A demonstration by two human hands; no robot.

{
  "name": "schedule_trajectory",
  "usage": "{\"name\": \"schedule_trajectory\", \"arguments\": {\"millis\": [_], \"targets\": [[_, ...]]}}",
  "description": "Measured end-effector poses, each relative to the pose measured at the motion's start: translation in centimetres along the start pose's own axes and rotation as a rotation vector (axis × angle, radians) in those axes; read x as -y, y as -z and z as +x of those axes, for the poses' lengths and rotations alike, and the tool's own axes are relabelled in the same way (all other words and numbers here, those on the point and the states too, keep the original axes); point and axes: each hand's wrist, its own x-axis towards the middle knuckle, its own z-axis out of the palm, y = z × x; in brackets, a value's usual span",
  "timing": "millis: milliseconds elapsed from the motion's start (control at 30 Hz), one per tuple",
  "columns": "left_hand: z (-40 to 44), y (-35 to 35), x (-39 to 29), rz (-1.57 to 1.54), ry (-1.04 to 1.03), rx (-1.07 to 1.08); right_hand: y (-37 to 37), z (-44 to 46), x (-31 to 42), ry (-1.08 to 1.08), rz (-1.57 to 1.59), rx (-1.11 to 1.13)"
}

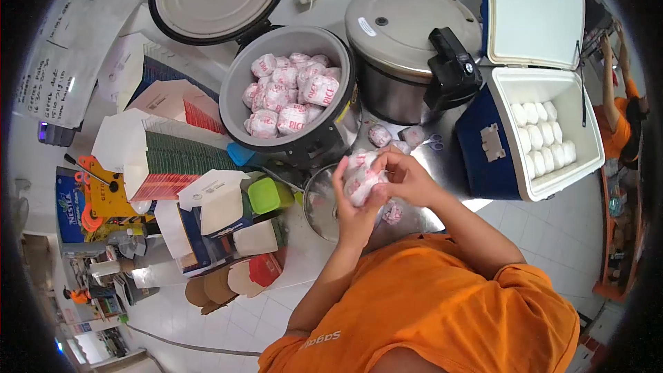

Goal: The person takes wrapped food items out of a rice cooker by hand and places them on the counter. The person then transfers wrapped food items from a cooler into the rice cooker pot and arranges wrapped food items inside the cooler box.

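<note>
Both of my hands are wrapped round a rice portion in white paper with red print (360, 183), held above the metal counter. My left hand (354, 220) cups it from the left and below, while my right hand (409, 178) pinches the paper on the right side. Just behind my hands, a few small wrapped rice portions (380, 135) lie on the counter. A crumpled printed paper (392, 213) is near my right wrist. Beyond them, an open rice cooker (238, 121) holds many wrapped portions (290, 90), some showing the word RICE.
A closed rice cooker (400, 90) stands behind. At right, an open blue cooler (476, 145) holds rows of white wrapped pieces (542, 135). Stacked folded cartons (173, 159), a green container (269, 195), a metal lid (321, 207) and scissors (436, 141) are around. Another person (615, 121) is far right.
</note>
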Motion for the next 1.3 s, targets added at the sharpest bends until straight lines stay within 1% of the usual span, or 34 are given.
{"name": "schedule_trajectory", "arguments": {"millis": [67,100,133,167,200,233,267,300,333,367,433,467,500,567,600,633,667,700,733,800,833,900,933,967,1000,1033,1067,1100,1167,1200,1233,1267,1300], "targets": [[0.9,0.8,-2.6,0.057,-0.167,-0.017,-2.2,3.4,4.5,-0.03,0.107,-0.129],[1.9,2.8,-3.4,0.163,-0.06,-0.001,-3.0,5.2,5.5,-0.05,0.163,-0.193],[3.1,2.4,-6.5,0.1,-0.058,0.028,-3.0,7.7,5.1,-0.084,0.105,-0.117],[4.7,3.6,-8.0,0.098,-0.038,0.05,-2.8,10.6,4.7,-0.122,0.05,-0.041],[6.4,4.2,-9.9,0.093,-0.094,0.015,-3.5,13.6,6.1,-0.18,0.033,-0.046],[8.3,4.2,-12.4,0.059,-0.081,-0.098,-3.8,17.0,4.7,-0.032,-0.027,-0.08],[10.6,6.0,-14.1,0.236,-0.123,-0.095,-4.2,20.2,3.8,0.11,-0.26,-0.165],[13.6,8.3,-15.4,0.527,-0.21,-0.1,-4.5,23.4,3.2,0.249,-0.491,-0.252],[16.8,10.6,-16.8,0.898,-0.327,-0.088,-4.4,26.8,2.4,0.084,-0.651,-0.187],[20.3,13.2,-17.1,1.109,-0.36,-0.119,-4.3,29.2,1.8,-0.085,-0.808,-0.118],[26.8,16.3,-16.6,1.544,-0.355,-0.294,-5.1,30.2,1.5,-0.245,-1.209,0.1],[29.5,17.3,-16.3,1.56,-0.223,-0.204,-5.0,30.0,1.7,-0.332,-1.402,0.214],[31.9,18.1,-15.7,1.571,-0.092,-0.111,-5.2,29.0,2.6,-0.278,-1.468,0.188],[38.0,22.4,-12.0,1.851,0.057,0.039,-4.7,25.5,4.0,0.075,-1.3,-0.014],[39.5,23.6,-10.5,1.987,0.135,0.115,-4.2,23.3,4.7,0.249,-1.207,-0.107],[38.3,22.1,-11.1,2.272,0.154,0.112,-3.2,20.8,6.0,0.161,-1.031,-0.001],[37.7,21.5,-11.2,2.32,0.037,0.041,-1.7,18.0,6.9,0.074,-0.851,0.102],[37.0,21.2,-11.1,2.364,-0.079,-0.029,-0.1,15.0,6.4,-0.04,-0.953,0.108],[36.2,20.6,-11.3,2.404,-0.2,-0.099,1.6,12.1,5.3,-0.155,-1.052,0.111],[32.7,15.4,-13.8,2.169,-0.303,-0.074,5.0,8.0,0.2,-0.56,-1.195,0.151],[30.2,12.4,-14.7,2.053,-0.347,-0.057,6.2,5.8,-3.5,-0.553,-1.304,0.09],[23.9,7.7,-14.7,1.51,-0.499,0.18,7.3,3.1,-10.8,-0.501,-1.488,-0.02],[18.9,4.4,-14.7,1.294,-0.412,0.43,7.7,2.2,-13.7,-0.455,-1.568,-0.061],[14.0,1.2,-13.2,1.091,-0.097,0.526,7.9,1.3,-16.0,-0.408,-1.647,-0.099],[10.1,-0.5,-11.3,1.079,-0.12,0.768,8.4,0.6,-17.7,-0.386,-1.65,-0.085],[6.6,-1.4,-7.9,1.142,-0.169,0.97,9.2,0.4,-19.1,-0.356,-1.658,-0.068],[3.4,-1.6,-2.8,1.286,-0.059,1.118,9.8,0.4,-19.6,-0.318,-1.667,-0.052],[1.0,-1.3,2.0,1.395,-0.075,1.215,9.8,0.3,-18.3,-0.258,-1.62,-0.072],[-1.8,-0.2,9.9,1.481,-0.139,1.161,9.6,0.1,-14.2,-0.433,-1.232,-0.137],[-2.4,0.7,13.1,1.54,-0.245,1.143,9.7,0.1,-12.8,-0.506,-1.038,-0.16],[-2.6,1.5,15.7,1.597,-0.355,1.118,10.6,-0.3,-12.1,-0.525,-0.679,-0.19],[-3.1,2.2,18.2,1.65,-0.459,1.091,9.8,0.1,-9.8,-0.602,-0.301,-0.184],[-3.4,2.8,20.9,1.762,-0.465,1.074,8.9,1.0,-5.5,-0.666,0.073,-0.171]]}}
